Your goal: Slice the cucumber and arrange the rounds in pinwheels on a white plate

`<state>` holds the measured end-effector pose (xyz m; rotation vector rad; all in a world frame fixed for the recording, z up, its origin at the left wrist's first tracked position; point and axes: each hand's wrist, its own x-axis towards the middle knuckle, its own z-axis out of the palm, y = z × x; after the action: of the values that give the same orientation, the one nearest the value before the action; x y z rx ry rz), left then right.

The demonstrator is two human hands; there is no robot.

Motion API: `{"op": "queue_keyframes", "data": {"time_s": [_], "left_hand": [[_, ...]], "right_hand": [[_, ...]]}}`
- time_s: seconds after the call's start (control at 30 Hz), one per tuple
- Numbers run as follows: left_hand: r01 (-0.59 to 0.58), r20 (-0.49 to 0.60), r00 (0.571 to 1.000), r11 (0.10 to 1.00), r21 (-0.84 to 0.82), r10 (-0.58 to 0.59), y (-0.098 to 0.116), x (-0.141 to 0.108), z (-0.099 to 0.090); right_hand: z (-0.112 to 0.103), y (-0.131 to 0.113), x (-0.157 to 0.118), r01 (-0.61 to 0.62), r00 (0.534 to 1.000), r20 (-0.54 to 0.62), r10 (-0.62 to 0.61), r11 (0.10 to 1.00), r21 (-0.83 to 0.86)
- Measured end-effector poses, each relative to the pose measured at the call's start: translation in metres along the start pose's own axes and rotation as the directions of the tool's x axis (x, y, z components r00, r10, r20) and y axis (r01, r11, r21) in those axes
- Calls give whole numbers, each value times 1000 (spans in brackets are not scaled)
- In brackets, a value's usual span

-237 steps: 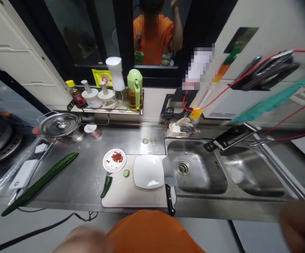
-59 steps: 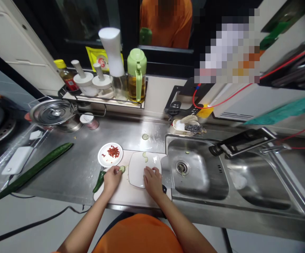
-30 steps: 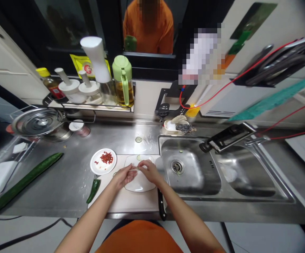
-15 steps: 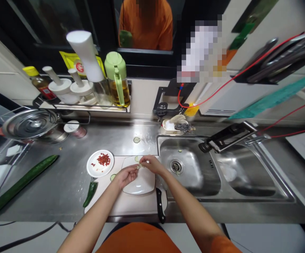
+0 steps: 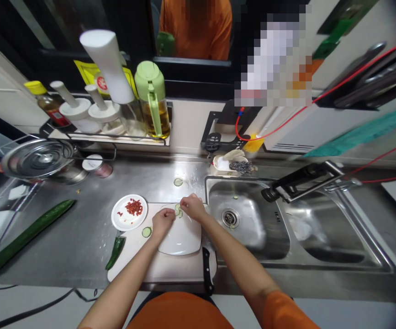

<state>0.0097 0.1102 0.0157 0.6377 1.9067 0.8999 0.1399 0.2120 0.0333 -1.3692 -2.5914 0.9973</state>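
Over the left side of a white square plate (image 5: 180,244), my left hand (image 5: 162,222) is closed, its thumb and fingers pinched; what they hold, if anything, is too small to make out. My right hand (image 5: 193,208) reaches over the plate's far edge, fingertips pinched at thin pale-green cucumber slices (image 5: 178,210) lying there. The plate rests on a white cutting board (image 5: 139,269). Another cucumber slice (image 5: 146,232) is on the board, left of my left hand. A black-handled knife (image 5: 207,269) lies at the board's right side.
Left of the board are a white plate (image 5: 117,218) with chopped red pieces, a cucumber end (image 5: 115,252) and a long cucumber (image 5: 29,240). One slice (image 5: 178,182) lies behind on the steel counter. A double sink (image 5: 252,228) is at right; a condiment rack (image 5: 143,139) stands behind.
My left hand has turned from palm up to knuckles up and drawn apart from the right. The right fingertips have moved slightly up. More of the cucumber slices now show on the square plate.
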Motion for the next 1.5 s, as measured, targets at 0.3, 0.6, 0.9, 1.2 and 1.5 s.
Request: {"op": "queue_keyframes", "data": {"time_s": [0.3, 0.6, 0.9, 1.2, 1.5], "left_hand": [[-74, -30, 996, 975, 211, 82, 8, -2, -2], [-114, -56, 990, 960, 256, 133, 7, 2, -1], [-148, -61, 983, 938, 315, 175, 8, 1, 0], [-191, -61, 971, 901, 390, 232, 7, -1, 4], [-204, -70, 964, 884, 421, 257, 4, 2, 5]], "right_hand": [[4, -1, 0, -25, 1000, 15, 26, 996, -85], [4, -3, -2, 8, 1000, 4, -7, 987, -161], [4, -7, -7, 7, 1000, 0, -8, 972, -234], [11, -2, -9, 7, 999, -42, -19, 963, -268], [14, -1, -12, 7, 998, -66, -23, 970, -242]]}}
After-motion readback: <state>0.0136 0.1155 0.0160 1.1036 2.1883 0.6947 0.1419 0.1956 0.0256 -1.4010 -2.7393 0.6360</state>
